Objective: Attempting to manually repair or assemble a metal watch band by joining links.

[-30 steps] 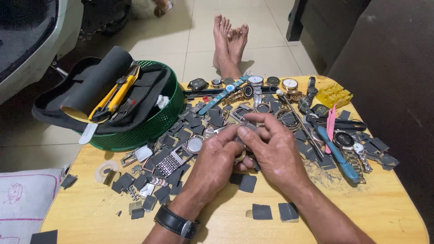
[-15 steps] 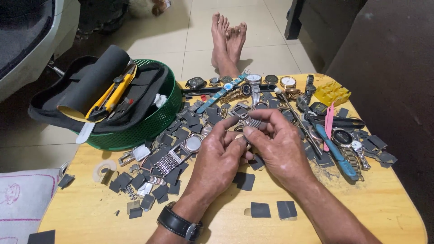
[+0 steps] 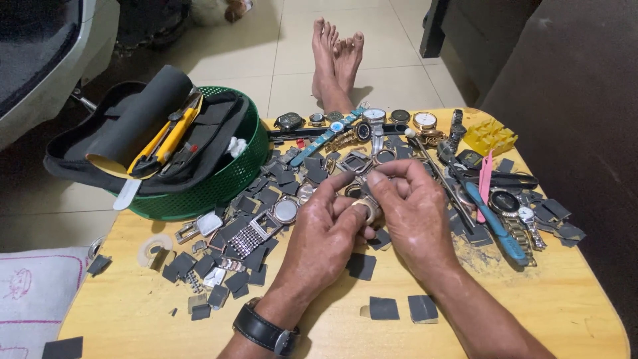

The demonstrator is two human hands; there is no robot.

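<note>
Both hands have drawn closer over the desk [image 3: 545, 299], the left hand [image 3: 325, 236] and right hand [image 3: 412, 209] now with fingers gripping one small round watch case [image 3: 364, 210] between them.

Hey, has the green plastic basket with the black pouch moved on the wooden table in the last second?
No. The green plastic basket sits at the same far-left corner of the wooden table, with the same dark squares against its side.

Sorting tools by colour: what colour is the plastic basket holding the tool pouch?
Green, a round mesh-walled plastic basket, clearest in the head view.
</note>
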